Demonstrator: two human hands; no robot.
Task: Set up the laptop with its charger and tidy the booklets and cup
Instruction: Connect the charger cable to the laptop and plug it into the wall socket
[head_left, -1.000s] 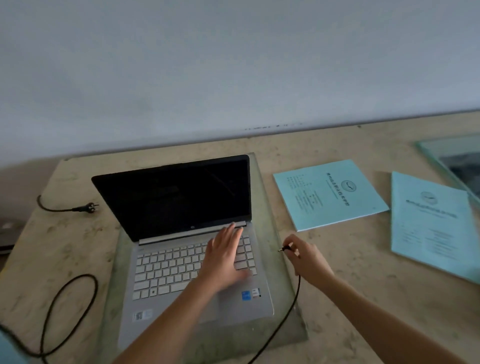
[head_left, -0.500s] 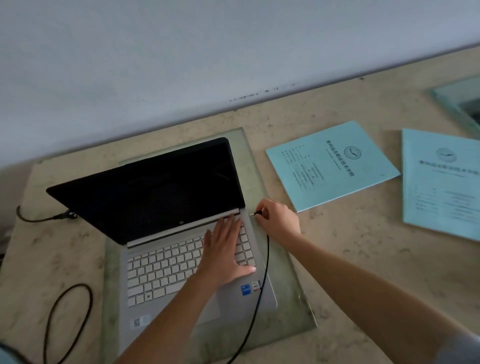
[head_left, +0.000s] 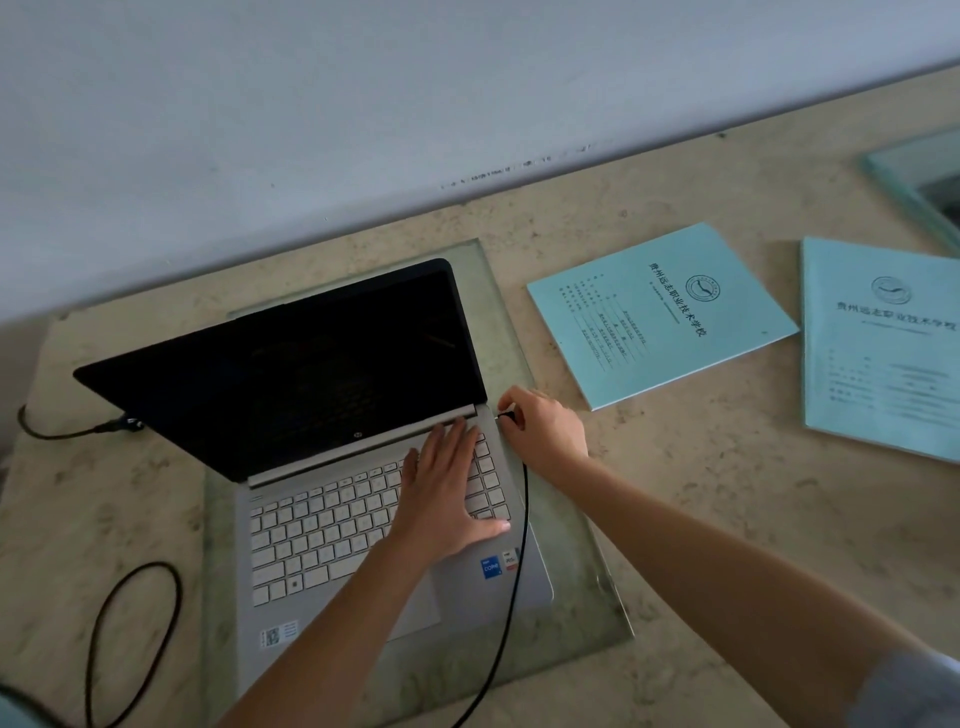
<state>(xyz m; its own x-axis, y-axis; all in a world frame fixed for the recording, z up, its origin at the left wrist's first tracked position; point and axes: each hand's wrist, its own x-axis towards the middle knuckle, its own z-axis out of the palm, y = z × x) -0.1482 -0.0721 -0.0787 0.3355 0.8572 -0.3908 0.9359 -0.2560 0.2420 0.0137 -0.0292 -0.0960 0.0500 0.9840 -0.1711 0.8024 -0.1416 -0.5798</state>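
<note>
- While the left hand (head_left: 447, 493) lies flat, fingers straight, on the right part of the keyboard (head_left: 322, 525) and steadies the laptop (head_left: 291, 374), the right hand (head_left: 545, 431) pinches the charger's barrel connector (head_left: 506, 414) at the laptop's right edge, just beside the hinge.
- The connector's long axis points left, into that side wall. The fingers hide whether its tip has entered the socket.
- The right hand is the nearer one, so the push should probably run straight left along that axis, with the left hand bracing the laptop against sliding on the glass slab (head_left: 587, 597).
- The black cable (head_left: 514, 571) trails from the right hand toward the viewer. The mains plug (head_left: 124, 423) lies on the bench (head_left: 727, 519) by the laptop's left side.
- The near booklet (head_left: 660, 317) and the far booklet (head_left: 883, 353) lie flat to the right, slightly apart. No cup is in view.
</note>
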